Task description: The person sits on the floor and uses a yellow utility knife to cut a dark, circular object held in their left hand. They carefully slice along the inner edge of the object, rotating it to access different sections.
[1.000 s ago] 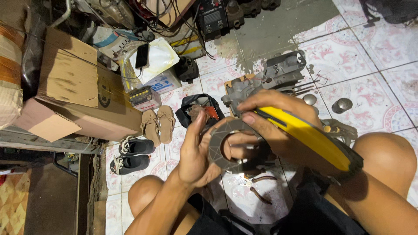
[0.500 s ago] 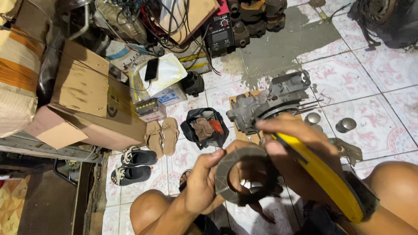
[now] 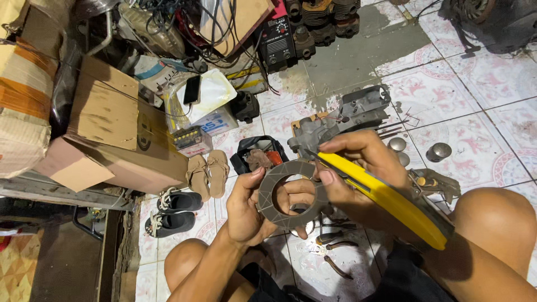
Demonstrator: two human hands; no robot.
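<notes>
My left hand point(image 3: 246, 210) holds a flat grey-brown ring-shaped plate point(image 3: 279, 180) by its left rim, the hole facing me. My right hand point(image 3: 358, 162) grips a yellow-handled utility knife point(image 3: 386, 198), its tip resting against the ring's upper right edge. Both hands are raised above my bare knees point(image 3: 492, 223) and the tiled floor. A grey metal engine part point(image 3: 341, 120) sits on the floor just beyond the hands.
Cardboard boxes point(image 3: 112, 134) stack at the left, with sandals point(image 3: 208, 173) and dark shoes point(image 3: 173, 212) beside them. A black pouch point(image 3: 254, 151), small round metal caps point(image 3: 439, 151), pliers point(image 3: 430, 182) and loose tools point(image 3: 335, 263) lie on the patterned tiles. Cables and machine parts point(image 3: 313, 22) crowd the far side.
The ring has turned more face-on in my left hand and shifted slightly left. The knife tip has come onto its upper edge. The view has tilted a little.
</notes>
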